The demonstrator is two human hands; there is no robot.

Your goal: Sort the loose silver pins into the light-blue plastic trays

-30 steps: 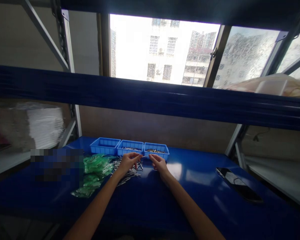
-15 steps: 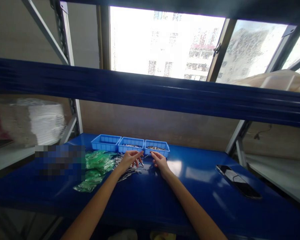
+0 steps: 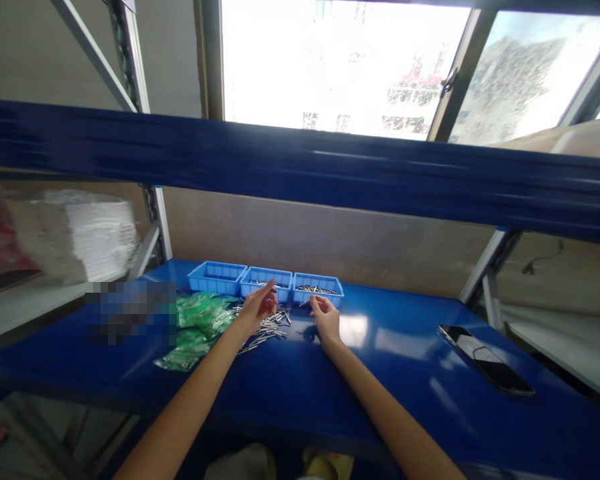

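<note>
My left hand (image 3: pixel 258 309) is over the pile of thin metal pins (image 3: pixel 266 333), in front of the middle blue bin (image 3: pixel 247 288). Its fingers are curled in; whatever they hold is hidden. With thumb and forefinger pinched together, my right hand (image 3: pixel 326 319) holds a thin metal pin (image 3: pixel 305 304) just in front of the right blue bin (image 3: pixel 336 297). Dark and silvery pins lie in that bin, and some pins also show in the middle one. The left blue bin (image 3: pixel 200 283) stands beside them in the same row.
Green plastic bags (image 3: pixel 205 317) lie left of the pin pile, beside a blurred-out patch. A phone (image 3: pixel 485 359) rests on the right of the blue shelf (image 3: pixel 390 360). A blue beam (image 3: pixel 300 167) crosses above, and metal uprights (image 3: pixel 485 270) stand at both sides.
My left hand has turned, its thumb side now pointing up, and has drawn apart from the right. The right hand stays near the right bin. The camera view has tilted down slightly.
</note>
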